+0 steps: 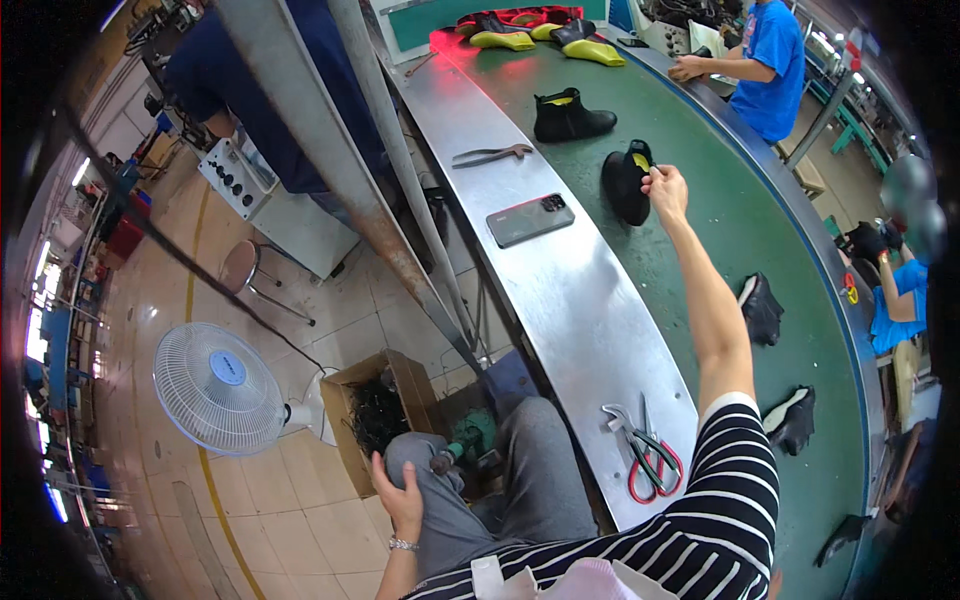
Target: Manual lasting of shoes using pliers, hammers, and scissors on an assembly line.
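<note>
My right arm reaches out over the green belt, and my right hand (667, 192) pinches the top edge of a black ankle boot (625, 190) with a yellow lining or last inside. Another black ankle boot (574, 118) lies just beyond it. My left hand (402, 497) rests by my left knee with the fingers apart and nothing in it. On the metal ledge nearer me are red-handled scissors (660, 468) and pliers (622, 420), crossed over each other. A dark phone (530, 220) and long pincers (492, 155) lie farther up the ledge.
Black shoe uppers (762, 310) sit along the green belt (700, 260) at right. Yellow-soled pieces (500, 40) lie under red light at the far end. Left of me stand a white fan (220, 388), a cardboard box (345, 435) and a slanted metal post (330, 150). Several people work nearby.
</note>
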Tool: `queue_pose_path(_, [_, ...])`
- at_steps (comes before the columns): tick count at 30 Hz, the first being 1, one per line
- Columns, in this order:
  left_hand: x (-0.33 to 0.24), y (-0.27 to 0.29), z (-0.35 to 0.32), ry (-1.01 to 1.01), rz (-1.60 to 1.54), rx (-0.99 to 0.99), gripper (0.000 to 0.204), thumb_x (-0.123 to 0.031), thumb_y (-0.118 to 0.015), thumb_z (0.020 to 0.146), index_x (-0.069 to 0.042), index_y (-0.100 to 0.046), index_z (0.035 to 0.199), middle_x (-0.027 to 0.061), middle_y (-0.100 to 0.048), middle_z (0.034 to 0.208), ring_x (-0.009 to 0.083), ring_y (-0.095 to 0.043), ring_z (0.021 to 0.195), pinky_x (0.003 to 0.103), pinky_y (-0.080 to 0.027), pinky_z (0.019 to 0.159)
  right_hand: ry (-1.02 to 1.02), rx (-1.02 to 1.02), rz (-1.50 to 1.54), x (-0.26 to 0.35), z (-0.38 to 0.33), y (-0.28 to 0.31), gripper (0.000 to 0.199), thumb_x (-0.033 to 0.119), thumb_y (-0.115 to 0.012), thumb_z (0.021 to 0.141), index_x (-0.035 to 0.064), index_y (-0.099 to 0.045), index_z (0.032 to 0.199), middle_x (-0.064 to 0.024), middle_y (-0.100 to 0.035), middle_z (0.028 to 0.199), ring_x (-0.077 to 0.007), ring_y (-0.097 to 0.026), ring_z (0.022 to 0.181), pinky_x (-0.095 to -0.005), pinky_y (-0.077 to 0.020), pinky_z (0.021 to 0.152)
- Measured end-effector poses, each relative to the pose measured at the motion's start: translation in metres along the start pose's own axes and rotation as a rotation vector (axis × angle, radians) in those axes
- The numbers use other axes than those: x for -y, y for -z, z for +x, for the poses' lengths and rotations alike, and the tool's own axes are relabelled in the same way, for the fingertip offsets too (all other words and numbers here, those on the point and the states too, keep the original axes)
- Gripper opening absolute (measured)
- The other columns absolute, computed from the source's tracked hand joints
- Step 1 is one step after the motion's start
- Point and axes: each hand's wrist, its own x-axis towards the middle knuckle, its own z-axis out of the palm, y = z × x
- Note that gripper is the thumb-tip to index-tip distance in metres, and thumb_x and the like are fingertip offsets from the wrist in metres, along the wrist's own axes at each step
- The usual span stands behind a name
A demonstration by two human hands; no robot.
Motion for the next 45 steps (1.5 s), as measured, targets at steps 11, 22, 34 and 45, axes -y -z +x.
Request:
queue_pose_path(11, [-0.213, 0.020, -0.003, -0.652, -0.387, 0.638, 0.101, -0.022, -0.085, 0.071, -0.001, -0.024, 0.149, 0.0159, -0.035, 0.150, 0.0294, -0.040, 0.135, 0.042, -0.034, 0.109, 0.193, 0.485, 0.229, 0.236, -0.237, 0.161, 0.020, 0.017, -0.060, 0.093, -0.0020, -0.066, 0.097, 0.0012, -0.058, 0.062, -0.0039, -0.048, 0.047, -0.0186, -0.0376, 0.047])
queue_pose_path(22, [-0.146, 0.021, -0.059, -0.375, -0.917, 1.078, 0.121, -0.016, -0.087, 0.064, -0.005, -0.007, 0.154, 0.0104, -0.012, 0.161, 0.0184, -0.018, 0.146, 0.032, -0.016, 0.117, -0.108, 0.864, 0.491, 0.195, -0.367, 0.121, 0.029, 0.021, -0.060, 0.095, -0.0007, -0.063, 0.115, -0.0037, -0.065, 0.070, -0.0091, -0.060, 0.058, -0.0210, -0.0475, 0.057])
queue_pose_path(34, [0.005, 0.124, -0.088, 0.449, -0.921, 0.746, 0.062, -0.021, -0.077, 0.078, -0.002, -0.051, 0.132, 0.0077, -0.061, 0.119, 0.0167, -0.058, 0.108, 0.031, -0.045, 0.095, 0.431, 0.440, -0.900, -0.028, -0.428, 0.154, 0.052, 0.020, -0.069, 0.083, 0.0015, -0.054, 0.129, -0.0235, -0.059, 0.114, -0.0376, -0.053, 0.113, -0.0446, -0.0431, 0.097])
queue_pose_path(45, [-0.066, 0.110, -0.061, 0.680, -1.027, 0.790, 0.059, -0.036, -0.061, 0.094, -0.003, -0.042, 0.140, 0.0082, -0.058, 0.125, 0.0142, -0.057, 0.109, 0.029, -0.047, 0.093, -0.772, 0.510, 0.169, 0.072, -0.428, 0.147, 0.046, 0.019, -0.069, 0.085, 0.0006, -0.051, 0.123, -0.0076, -0.064, 0.084, -0.0140, -0.065, 0.072, -0.0216, -0.0453, 0.050])
